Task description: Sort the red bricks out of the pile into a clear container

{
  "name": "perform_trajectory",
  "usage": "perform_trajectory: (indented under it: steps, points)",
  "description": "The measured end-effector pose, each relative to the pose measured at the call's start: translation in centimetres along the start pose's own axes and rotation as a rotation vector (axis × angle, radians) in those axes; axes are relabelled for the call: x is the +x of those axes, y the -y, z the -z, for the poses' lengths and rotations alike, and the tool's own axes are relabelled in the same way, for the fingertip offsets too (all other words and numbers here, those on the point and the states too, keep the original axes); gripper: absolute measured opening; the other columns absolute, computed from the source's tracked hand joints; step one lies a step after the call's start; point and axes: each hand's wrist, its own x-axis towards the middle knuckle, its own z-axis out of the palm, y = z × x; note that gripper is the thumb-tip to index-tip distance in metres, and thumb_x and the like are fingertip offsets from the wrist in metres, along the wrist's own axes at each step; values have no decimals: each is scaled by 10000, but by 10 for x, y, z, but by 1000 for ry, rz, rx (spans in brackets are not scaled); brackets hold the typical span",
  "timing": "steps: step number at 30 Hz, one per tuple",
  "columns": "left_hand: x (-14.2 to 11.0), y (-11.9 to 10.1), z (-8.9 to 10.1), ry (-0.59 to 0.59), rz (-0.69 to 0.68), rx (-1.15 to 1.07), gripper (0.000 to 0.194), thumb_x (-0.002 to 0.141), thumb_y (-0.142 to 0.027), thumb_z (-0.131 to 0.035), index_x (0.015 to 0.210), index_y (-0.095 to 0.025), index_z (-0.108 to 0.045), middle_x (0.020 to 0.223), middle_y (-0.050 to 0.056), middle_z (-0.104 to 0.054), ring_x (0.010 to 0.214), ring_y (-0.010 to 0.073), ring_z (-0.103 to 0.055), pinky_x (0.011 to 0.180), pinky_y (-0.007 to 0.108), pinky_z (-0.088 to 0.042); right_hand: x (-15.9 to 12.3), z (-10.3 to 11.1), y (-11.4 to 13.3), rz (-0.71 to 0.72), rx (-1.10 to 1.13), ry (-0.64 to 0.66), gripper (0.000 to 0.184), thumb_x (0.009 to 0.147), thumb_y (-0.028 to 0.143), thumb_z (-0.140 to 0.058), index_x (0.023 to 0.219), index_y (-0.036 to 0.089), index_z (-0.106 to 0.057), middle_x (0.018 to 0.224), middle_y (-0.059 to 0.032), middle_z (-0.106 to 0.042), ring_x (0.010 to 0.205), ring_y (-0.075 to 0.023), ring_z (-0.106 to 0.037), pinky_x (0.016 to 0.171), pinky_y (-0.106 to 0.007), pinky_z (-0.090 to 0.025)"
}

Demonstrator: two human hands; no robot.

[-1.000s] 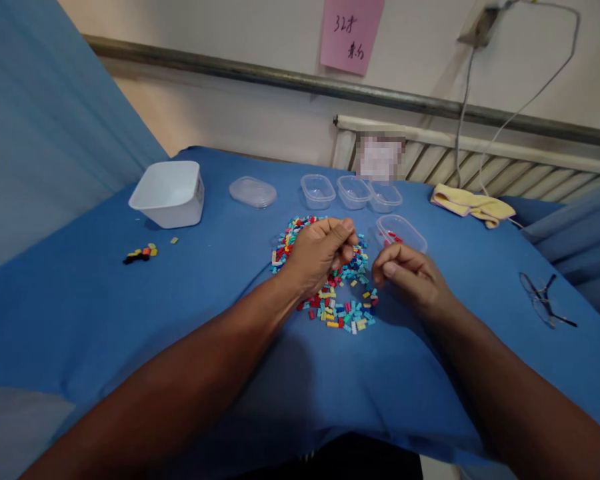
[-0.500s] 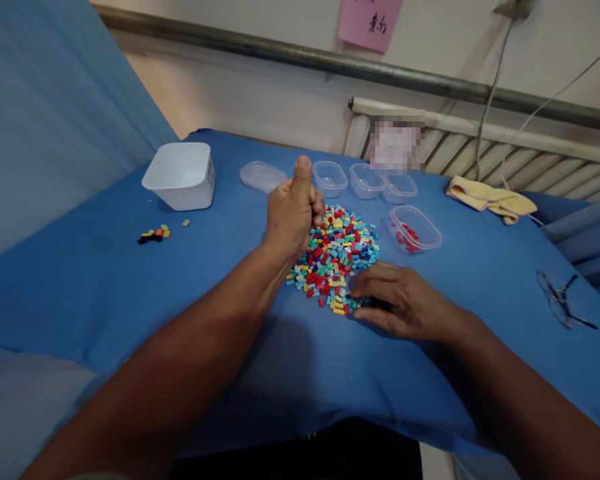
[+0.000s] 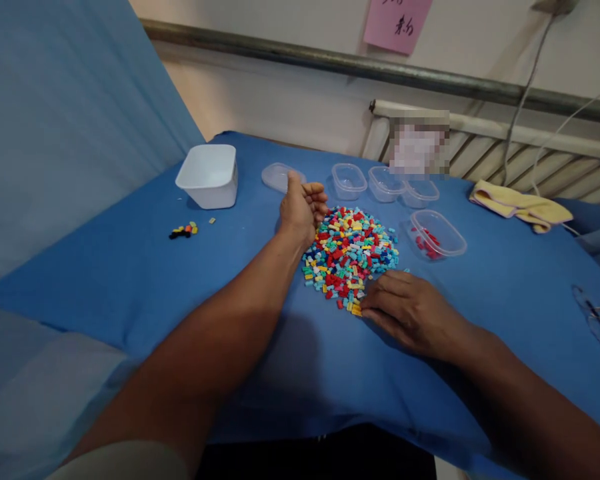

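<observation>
Many small bricks (image 3: 353, 250) lie heaped on the surface (image 3: 250, 247), presumably for easy reach, between your left hand (image 3: 301, 212), its grip loosely spread, and your curled right hand (image 3: 405, 310), whose grip's contents I cannot tell.

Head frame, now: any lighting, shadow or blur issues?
Head view: dim, soft shadow on the blue cloth beside the left forearm; head view: pixelated patch over part of the radiator; head view: multicoloured bricks fairly sharp, studs too small to make out.
</observation>
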Motion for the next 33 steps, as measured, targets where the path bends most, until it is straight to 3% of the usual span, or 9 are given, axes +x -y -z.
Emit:
perform_trajectory:
  steps: [5,8,11,17,21,23,28,30,33]
  points:
    - [2,0,2,7,-16,-30,452,1207,-489,-461,978,-131,-610,763,3,-603,520,80,-523,450,205,-319,-6,15,-5,-57,3,-202,122,1123,253,-657,1217,280,-729,1048,-78,-808,904,-272,-733,807,-446,-573]
    - [0,0,2,19,-67,6,319,1182,-364,-556,951,-144,-567,732,-26,-569,516,70,-501,444,194,-297,-18,34,-22,-241,-187,-407,130,1129,318,-644,1194,297,-754,1090,-95,-817,984,-310,-758,870,-478,-577]
    - [-3,-2,-1,-15,-119,60,377,1207,-363,-498,881,-173,-486,684,-45,-510,485,69,-461,428,202,-259,-32,48,-50,-455,-386,-568,231,1139,410,-598,1163,270,-781,1083,-125,-811,1012,-342,-755,931,-526,-570]
    - [0,-6,-2,-62,-243,159,520,1192,-506,-514,779,-202,-434,651,-27,-484,470,97,-437,452,237,-277,-50,54,-91,-554,-435,-543,377,1110,494,-581,1270,217,-780,1180,-161,-822,1078,-362,-759,965,-566,-610]
    - [15,-2,12,-83,-423,375,684,1170,-649,-449,665,-194,-524,684,50,-583,605,144,-575,589,249,-421,-58,54,-98,-563,-362,-500,616,1050,628,-671,1490,198,-691,1503,-224,-707,1390,-416,-673,1154,-636,-560]
    - [19,2,20,-11,-529,544,646,1162,-621,-474,737,-176,-668,824,93,-705,799,173,-676,766,252,-492,-62,52,-101,-585,-319,-443,732,1025,684,-689,1562,188,-642,1606,-248,-630,1497,-445,-601,1217,-679,-512]
    - [3,6,25,376,-624,1145,647,1156,-674,-406,1164,-155,-793,1232,141,-777,1168,298,-708,1054,384,-483,-65,41,-110,-645,-277,-425,650,1029,673,-690,1476,202,-708,1574,-250,-652,1461,-454,-639,1200,-700,-529]
    - [-10,2,21,546,-651,1383,724,1156,-680,-344,1452,-145,-730,1511,165,-679,1441,365,-601,1254,489,-382,-64,40,-111,-672,-305,-438,655,1019,672,-704,1455,184,-718,1558,-264,-655,1452,-471,-637,1201,-714,-519]
    - [-27,-8,14,706,-555,1619,897,1128,-762,-270,1757,-149,-451,1820,144,-318,1722,366,-250,1406,566,-131,-57,40,-101,-674,-356,-481,662,1013,674,-717,1426,158,-729,1560,-292,-638,1463,-503,-604,1218,-740,-477]
